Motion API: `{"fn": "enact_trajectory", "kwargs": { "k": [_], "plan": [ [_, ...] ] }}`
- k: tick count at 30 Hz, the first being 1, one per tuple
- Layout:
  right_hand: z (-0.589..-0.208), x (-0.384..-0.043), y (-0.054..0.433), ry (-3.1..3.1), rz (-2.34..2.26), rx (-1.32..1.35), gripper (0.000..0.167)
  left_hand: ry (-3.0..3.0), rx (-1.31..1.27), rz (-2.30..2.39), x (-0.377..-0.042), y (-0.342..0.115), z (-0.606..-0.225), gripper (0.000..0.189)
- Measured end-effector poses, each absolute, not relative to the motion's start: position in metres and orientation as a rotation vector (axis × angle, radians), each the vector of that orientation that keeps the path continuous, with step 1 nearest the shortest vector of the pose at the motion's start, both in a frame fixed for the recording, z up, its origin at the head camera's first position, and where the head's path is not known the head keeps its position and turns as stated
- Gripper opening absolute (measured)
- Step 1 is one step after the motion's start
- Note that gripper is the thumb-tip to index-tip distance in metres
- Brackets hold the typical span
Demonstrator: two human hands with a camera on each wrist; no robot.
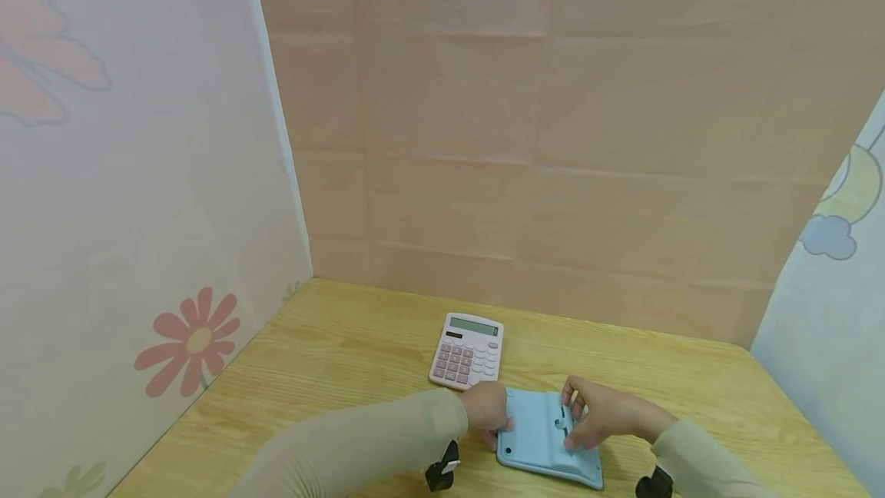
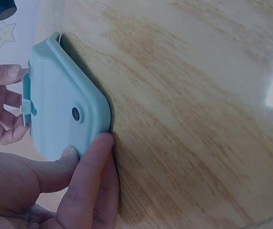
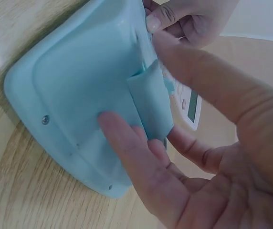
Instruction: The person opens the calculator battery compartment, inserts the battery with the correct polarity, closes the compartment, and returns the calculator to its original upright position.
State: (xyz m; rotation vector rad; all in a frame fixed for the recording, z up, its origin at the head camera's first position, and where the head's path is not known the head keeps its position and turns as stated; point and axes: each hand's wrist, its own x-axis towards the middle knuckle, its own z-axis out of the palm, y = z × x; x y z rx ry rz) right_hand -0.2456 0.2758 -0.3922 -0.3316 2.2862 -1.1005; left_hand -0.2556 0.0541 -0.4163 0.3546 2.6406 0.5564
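A light blue calculator (image 1: 528,425) lies face down on the table, its screwed back and a dark round foot (image 2: 76,114) showing. My left hand (image 1: 486,410) grips its left edge, thumb on the back and fingers along the side. Over the middle of the back, my right hand (image 1: 604,412) holds a small light blue battery cover (image 3: 151,100) between thumb and fingers. That cover stands tilted up from the back, its small latch tab (image 2: 26,107) showing in the left wrist view. Fingers partly hide the battery compartment, so its inside cannot be seen.
A pink and white calculator (image 1: 467,352) lies face up just behind my left hand. The wood-grain table (image 1: 346,344) meets a brown covered wall (image 1: 525,137) at the back. Patterned sheets (image 1: 173,198) flank both sides. A dark strap (image 1: 442,467) hangs at each wrist.
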Motion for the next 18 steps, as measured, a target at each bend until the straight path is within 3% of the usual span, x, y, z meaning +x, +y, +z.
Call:
{"fn": "enact_trajectory", "kwargs": {
  "k": [18],
  "plan": [
    [-0.3880, -0.2444, 0.2749, 2.353, -1.085, -0.425, 0.049, 2.654, 0.360, 0.505, -0.2575, 0.0546, -0.4177, 0.026]
  ]
}}
